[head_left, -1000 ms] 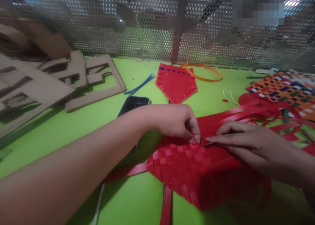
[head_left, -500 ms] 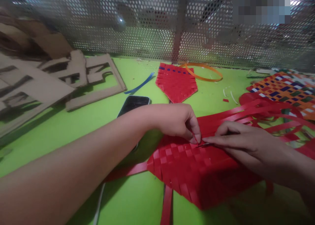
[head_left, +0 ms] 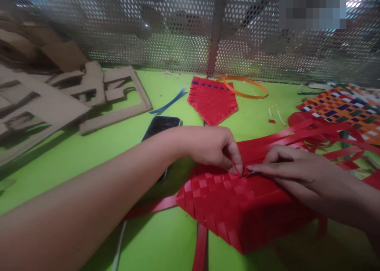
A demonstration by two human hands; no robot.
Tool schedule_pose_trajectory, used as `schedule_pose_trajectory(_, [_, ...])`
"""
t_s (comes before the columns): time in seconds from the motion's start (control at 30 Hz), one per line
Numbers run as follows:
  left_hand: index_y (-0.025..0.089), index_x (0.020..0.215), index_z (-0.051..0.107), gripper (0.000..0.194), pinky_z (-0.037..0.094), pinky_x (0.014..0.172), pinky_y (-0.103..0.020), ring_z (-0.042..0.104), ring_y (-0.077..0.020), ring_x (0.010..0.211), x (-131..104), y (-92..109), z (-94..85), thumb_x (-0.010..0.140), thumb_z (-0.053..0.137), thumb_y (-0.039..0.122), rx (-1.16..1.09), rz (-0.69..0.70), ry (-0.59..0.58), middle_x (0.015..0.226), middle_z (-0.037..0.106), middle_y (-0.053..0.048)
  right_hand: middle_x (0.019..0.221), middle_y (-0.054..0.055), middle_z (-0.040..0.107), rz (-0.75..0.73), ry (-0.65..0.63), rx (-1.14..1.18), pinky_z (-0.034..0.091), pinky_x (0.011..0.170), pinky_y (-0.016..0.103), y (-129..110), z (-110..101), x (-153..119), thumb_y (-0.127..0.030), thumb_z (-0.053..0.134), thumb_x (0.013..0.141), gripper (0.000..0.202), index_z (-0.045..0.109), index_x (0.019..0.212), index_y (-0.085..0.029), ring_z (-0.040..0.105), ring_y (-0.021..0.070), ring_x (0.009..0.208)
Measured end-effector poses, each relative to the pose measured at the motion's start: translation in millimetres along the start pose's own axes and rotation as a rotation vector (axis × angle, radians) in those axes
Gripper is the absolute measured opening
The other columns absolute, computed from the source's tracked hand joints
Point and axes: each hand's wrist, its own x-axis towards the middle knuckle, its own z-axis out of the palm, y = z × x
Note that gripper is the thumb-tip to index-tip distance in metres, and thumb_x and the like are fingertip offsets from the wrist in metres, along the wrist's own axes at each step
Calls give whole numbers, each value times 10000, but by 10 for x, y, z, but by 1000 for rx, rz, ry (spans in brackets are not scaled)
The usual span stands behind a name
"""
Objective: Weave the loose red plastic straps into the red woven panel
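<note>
A large woven piece of red strips (head_left: 219, 207) lies on the green table, with loose red strips running off it to the right and lower left. My left hand (head_left: 218, 148) is bent over its upper edge, thumb and finger pinched on a red strip at the weave. Close beside those fingertips, my right hand (head_left: 297, 172) pinches a thin dark tool (head_left: 249, 173), whose tip touches the weave. The tool's far end is hidden in the hand.
Behind lie a small red woven piece (head_left: 212, 105), an orange loop (head_left: 247, 95) and a blue strip (head_left: 169, 103). A phone (head_left: 162, 122) is under my left forearm. Cardboard frames (head_left: 118, 116) stand left; a multicoloured weave (head_left: 347, 108) lies right. Perforated metal (head_left: 178, 37) borders the back.
My right hand has shifted slightly to the right with the tool. My left hand stays pinched at nearly the same spot.
</note>
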Motion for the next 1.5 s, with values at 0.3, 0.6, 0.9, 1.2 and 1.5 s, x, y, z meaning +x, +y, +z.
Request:
schedule_pose_trajectory(0.3, [254,1113,859,213,516,801,-208,719,-132,890,18,-9,27,963,723,186,6,19,11,1074,825,7,875,62,706,48,-10,17,557,643,319,-70,49,25,-393,484,1095,392,868,1155,-336,665,206,734])
schedule_pose_trajectory(0.6, [238,1150,852,237,517,781,-208,720,-138,874,9,6,20,965,719,171,-16,28,-26,1062,830,-3,836,71,687,46,4,2,565,622,330,-68,37,20,-426,471,1094,416,875,1141,-339,649,215,701])
schedule_pose_trajectory(0.9, [249,1131,860,227,518,777,-209,729,-140,897,-3,30,19,971,717,175,39,2,-15,1105,822,-12,910,52,703,5,-22,8,560,698,298,9,17,-22,-376,507,1099,369,849,1236,-368,671,178,783])
schedule_pose_trajectory(1.2, [245,1118,863,213,524,787,-224,733,-141,897,-1,37,16,960,740,175,50,-10,-3,1089,825,-10,917,37,707,-41,11,-20,536,691,269,36,-4,-28,-275,538,1070,373,830,1266,-400,678,164,781])
schedule_pose_trajectory(1.5, [249,1103,865,195,518,770,-219,731,-143,882,12,15,24,951,757,193,54,-2,2,1067,827,-5,902,21,704,-63,34,-38,530,680,248,42,-14,-51,-228,551,1051,392,824,1263,-411,672,150,761])
